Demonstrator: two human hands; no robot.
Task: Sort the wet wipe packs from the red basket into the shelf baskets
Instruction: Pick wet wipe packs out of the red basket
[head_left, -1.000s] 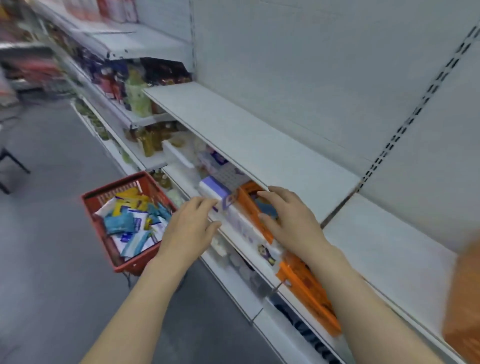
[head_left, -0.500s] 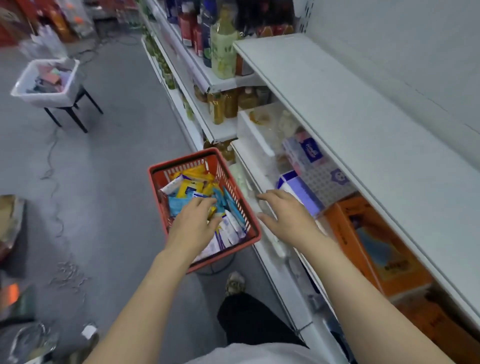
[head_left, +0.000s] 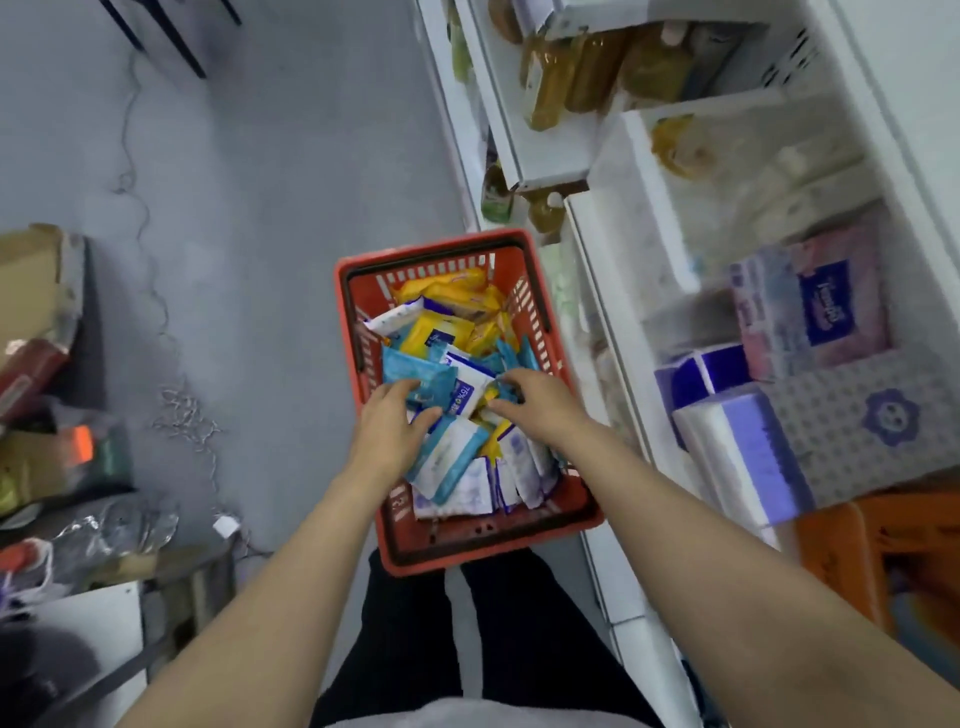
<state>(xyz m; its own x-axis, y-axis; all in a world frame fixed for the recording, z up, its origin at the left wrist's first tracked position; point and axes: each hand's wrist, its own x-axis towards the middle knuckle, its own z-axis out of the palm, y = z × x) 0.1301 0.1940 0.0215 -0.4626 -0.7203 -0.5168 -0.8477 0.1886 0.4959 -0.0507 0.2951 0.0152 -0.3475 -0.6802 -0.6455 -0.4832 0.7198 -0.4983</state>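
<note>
At frame centre the red basket (head_left: 535, 332) holds yellow, blue and white wet wipe packs (head_left: 441, 467); left hand (head_left: 392, 426) and right hand (head_left: 540, 402) both reach in with fingers curled among the packs, grip unclear

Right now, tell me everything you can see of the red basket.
The red basket is a rectangular shopping basket that looks like plastic, with slotted walls and a dark handle folded along its rim. It sits upright beside the white shelving, in front of the person's legs. Inside lies a loose heap of packs: yellow packs at the far end, blue packs and white ones nearer. Both hands reach in, the left hand and right hand touching the packs.
</note>
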